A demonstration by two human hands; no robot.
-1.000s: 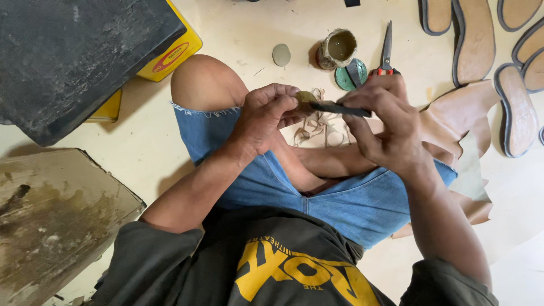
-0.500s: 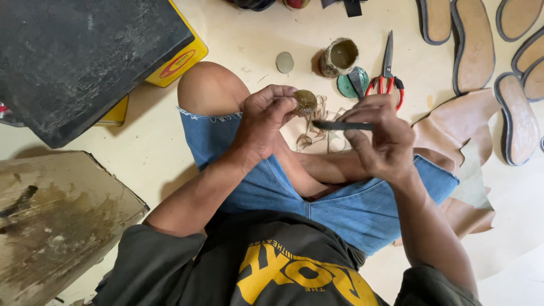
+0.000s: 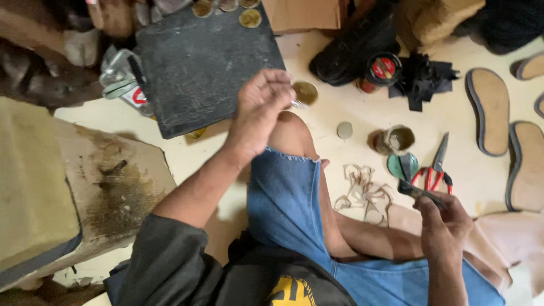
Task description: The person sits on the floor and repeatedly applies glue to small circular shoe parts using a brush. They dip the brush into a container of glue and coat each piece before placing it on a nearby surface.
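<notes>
Blue denim shorts cover the seated person's legs, and everything else can be placed from the raised knee. Nearest, right of the knee and lower, the right hand has its fingers curled tight around a dark knife-like tool, whose tip points up and left. Between that hand and the knee lies a tangle of pale leather trimmings on the cream floor. Just above the tool lie red-handled scissors and a green round lid. Directly over the knee, the left hand is lifted with fingertips drawn together, pinching something small and shiny; what it is cannot be told. Right of the knee, a little farther, stand a small open glue tin and a grey disc. Left of the knee sits a stained wooden block. Beyond the knee lies a dark grey slab, and far right of it, tan shoe soles.
</notes>
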